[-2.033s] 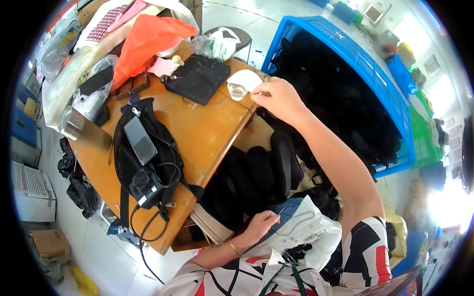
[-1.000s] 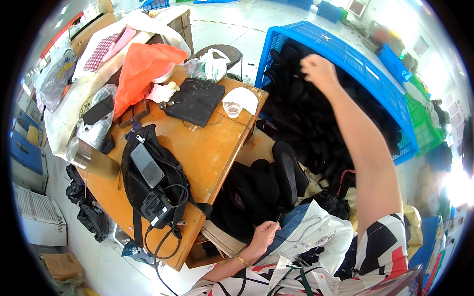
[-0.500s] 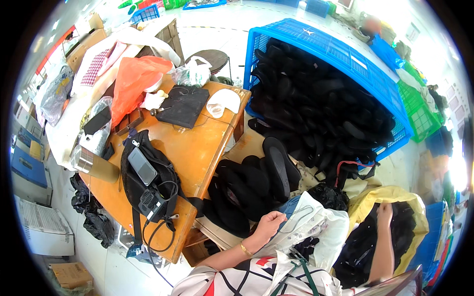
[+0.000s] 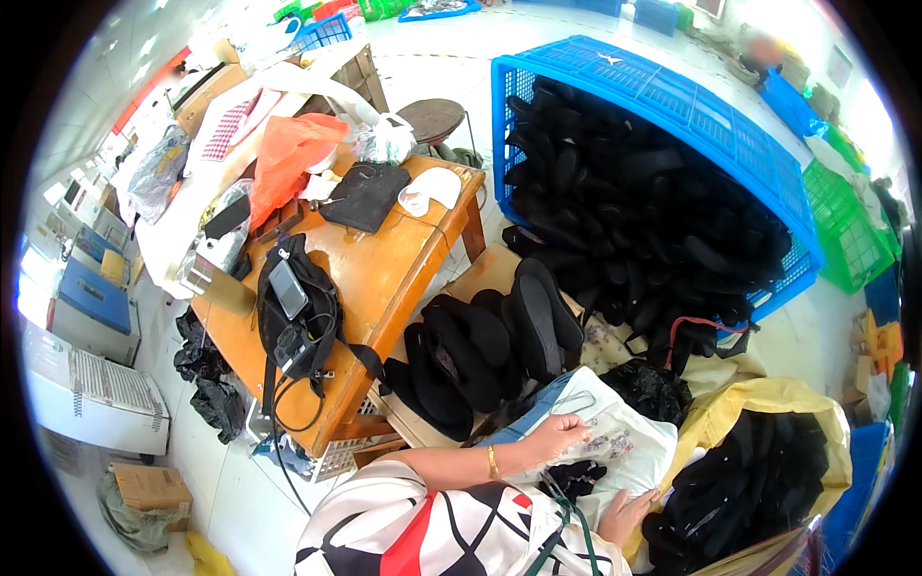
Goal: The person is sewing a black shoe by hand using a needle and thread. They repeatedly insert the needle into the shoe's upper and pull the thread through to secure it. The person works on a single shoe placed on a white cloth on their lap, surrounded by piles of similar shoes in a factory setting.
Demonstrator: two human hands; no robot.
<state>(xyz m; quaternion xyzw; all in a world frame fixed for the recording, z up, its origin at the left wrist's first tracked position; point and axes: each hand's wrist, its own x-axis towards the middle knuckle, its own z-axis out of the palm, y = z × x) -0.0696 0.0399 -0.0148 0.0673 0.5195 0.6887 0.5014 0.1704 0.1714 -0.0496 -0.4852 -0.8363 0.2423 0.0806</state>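
My left hand, closed with its fingertips together, is over the white patterned cloth on my lap. What it may pinch is too small to make out; a thin grey loop shows on the cloth just beyond it. My right hand rests at the cloth's right edge, fingers stretched out, beside the yellow sack. Black shoe-like pieces fill that sack. A small bunch of dark fabric lies below my left hand. Several black shoes lie in a carton to the left.
A big blue crate tipped on its side spills black shoes. At left stands a wooden table holding a black waist bag, a flask and an orange plastic bag. A black plastic bag sits before the crate.
My right hand has come out of the yellow sack, leftward to the cloth's edge. My left hand has shifted slightly right, still closed. The view has turned a little.
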